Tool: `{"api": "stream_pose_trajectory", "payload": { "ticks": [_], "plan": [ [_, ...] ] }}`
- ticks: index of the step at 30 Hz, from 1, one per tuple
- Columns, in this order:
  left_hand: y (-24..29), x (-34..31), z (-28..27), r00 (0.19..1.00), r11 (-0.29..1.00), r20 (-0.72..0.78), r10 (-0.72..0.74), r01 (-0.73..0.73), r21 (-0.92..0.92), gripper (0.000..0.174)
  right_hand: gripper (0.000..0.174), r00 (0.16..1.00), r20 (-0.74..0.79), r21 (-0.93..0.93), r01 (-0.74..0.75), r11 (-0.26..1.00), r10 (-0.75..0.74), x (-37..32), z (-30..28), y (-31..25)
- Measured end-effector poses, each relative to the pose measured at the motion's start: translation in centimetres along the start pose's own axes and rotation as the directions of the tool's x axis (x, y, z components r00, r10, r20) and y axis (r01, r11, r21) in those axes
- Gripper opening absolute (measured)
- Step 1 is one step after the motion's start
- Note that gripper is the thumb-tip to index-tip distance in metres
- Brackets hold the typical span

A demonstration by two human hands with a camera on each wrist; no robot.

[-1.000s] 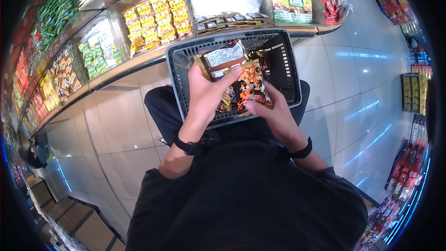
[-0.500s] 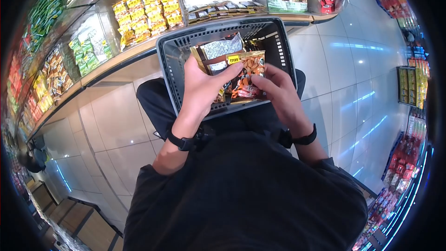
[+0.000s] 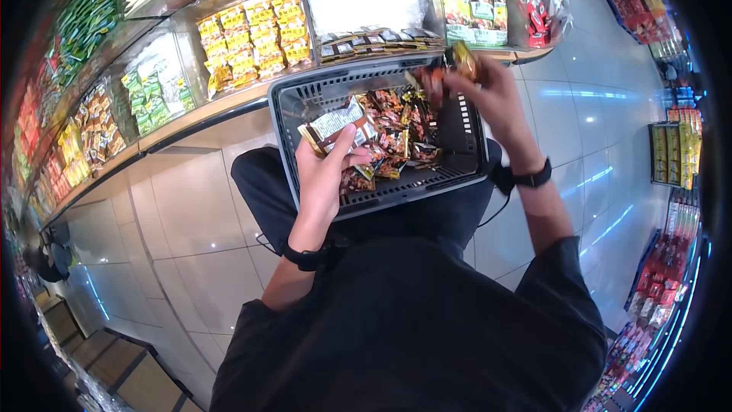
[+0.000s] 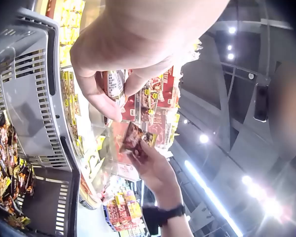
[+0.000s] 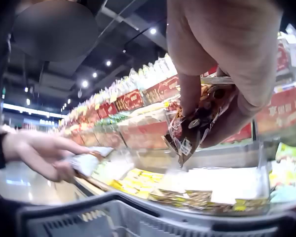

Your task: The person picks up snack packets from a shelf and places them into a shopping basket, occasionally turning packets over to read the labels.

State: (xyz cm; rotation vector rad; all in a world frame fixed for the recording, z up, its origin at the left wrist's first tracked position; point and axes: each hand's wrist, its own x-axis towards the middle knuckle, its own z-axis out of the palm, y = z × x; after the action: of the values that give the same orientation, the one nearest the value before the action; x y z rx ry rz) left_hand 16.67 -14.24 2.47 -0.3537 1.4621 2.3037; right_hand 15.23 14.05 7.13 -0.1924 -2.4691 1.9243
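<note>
My left hand (image 3: 319, 179) grips a small snack packet (image 3: 334, 123) over the left side of the grey basket (image 3: 470, 172), its white-and-brown printed back facing up. Past the basket's back right corner, my right hand (image 3: 499, 103) pinches another snack packet, blurred in the head view. The right wrist view shows this dark packet (image 5: 202, 116) between thumb and fingers, its lower corner pointing down. Several small dark-and-orange snack packets (image 3: 393, 118) lie loose in the basket.
The basket sits on the person's lap, against a shelf edge (image 3: 191, 118). Bins behind it hold yellow packets (image 3: 255, 34), a row of dark packets (image 3: 381, 42) and green-and-white bags (image 3: 476, 8). Tiled floor (image 3: 568, 126) lies to the right, with more displays beyond.
My right hand has left the left hand's side with the peanut-printed packet, moving away and right past the basket rim. The left hand keeps its packet; loose packets in the basket now show.
</note>
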Motion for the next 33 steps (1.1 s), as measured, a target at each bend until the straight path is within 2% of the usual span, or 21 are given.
{"api": "stream_pose_trajectory", "payload": {
  "ticks": [1,2,3,4,5,7,9,10,14,18,21,22,23,26,27,30,33],
  "plan": [
    [-0.2,0.2,0.0,1.0,1.0,0.006,-0.012,0.012,-0.001,0.028,0.029,0.991,-0.068,-0.018,0.119,0.993,-0.12,2.2,0.1,-0.1],
    [-0.3,0.3,0.1,0.999,0.999,0.015,-0.033,0.033,0.02,0.028,0.027,0.966,-0.026,-0.368,0.23,0.901,-0.257,4.6,-0.6,-0.9],
    [-0.6,1.2,0.1,0.997,0.999,0.067,-0.024,0.022,0.026,0.026,0.029,0.915,-0.001,-0.417,0.365,0.832,-0.403,8.1,-0.8,0.6],
    [-0.7,1.4,0.2,0.996,0.999,0.09,-0.026,0.023,0.026,0.026,0.031,0.886,0.078,-0.6,0.408,0.688,-0.457,10.6,-0.8,0.9],
    [-0.7,1.5,0.4,0.993,0.999,0.114,-0.027,0.024,0.027,0.026,0.029,0.868,0.134,-0.632,0.446,0.633,-0.477,13.0,-0.6,2.1],
    [-0.9,1.6,0.8,0.993,0.999,0.11,-0.036,0.033,0.033,0.028,0.024,0.879,0.212,-0.656,0.452,0.604,-0.428,16.1,0.1,4.0],
    [-0.9,1.6,0.7,0.993,0.999,0.11,-0.035,0.032,0.03,0.028,0.018,0.846,0.343,-0.691,0.522,0.5,-0.409,18.5,0.3,6.2],
    [-0.9,1.6,0.6,0.994,0.999,0.109,-0.025,0.022,0.026,0.028,0.016,0.865,0.367,-0.751,0.493,0.44,-0.343,18.9,0.3,6.7],
    [-0.4,2.0,-0.1,0.994,0.999,0.104,-0.041,0.039,0.022,0.027,0.03,0.87,0.415,-0.815,0.486,0.315,-0.268,20.0,1.1,9.5],
    [-0.6,2.5,-0.3,0.993,0.998,0.105,-0.055,0.051,0.038,0.028,0.032,0.847,0.454,-0.823,0.517,0.234,-0.275,20.7,2.4,10.7],
    [-1.0,2.6,0.0,0.993,0.998,0.106,-0.058,0.054,0.036,0.029,0.032,0.83,0.489,-0.805,0.548,0.226,-0.268,20.8,2.9,11.6],
    [-1.1,2.6,0.1,0.992,0.998,0.117,-0.052,0.049,0.033,0.03,0.028,0.816,0.495,-0.756,0.573,0.315,-0.298,21.1,2.8,11.8],
    [-1.2,2.7,0.1,0.992,0.998,0.115,-0.049,0.045,0.038,0.03,0.028,0.815,0.493,-0.755,0.575,0.317,-0.304,20.9,2.5,11.9],
    [-1.7,2.8,0.3,0.985,0.996,0.155,-0.077,0.07,0.047,0.028,0.029,0.823,0.539,-0.597,0.525,0.607,-0.182,20.1,1.8,10.5],
    [-1.8,3.0,0.4,0.985,0.997,0.158,-0.071,0.064,0.05,0.028,0.029,0.823,0.536,-0.597,0.528,0.605,-0.189,20.3,1.6,10.3],
    [-1.8,3.2,0.9,0.972,0.996,0.218,-0.083,0.083,0.012,0.031,0.035,0.808,0.586,-0.584,0.48,0.655,-0.07,20.1,0.9,9.6],
    [-1.5,3.7,0.9,0.965,0.993,0.253,-0.076,0.049,0.11,0.031,0.037,0.788,0.601,-0.534,0.521,0.665,-0.134,20.4,0.7,10.3]
  ]
}}
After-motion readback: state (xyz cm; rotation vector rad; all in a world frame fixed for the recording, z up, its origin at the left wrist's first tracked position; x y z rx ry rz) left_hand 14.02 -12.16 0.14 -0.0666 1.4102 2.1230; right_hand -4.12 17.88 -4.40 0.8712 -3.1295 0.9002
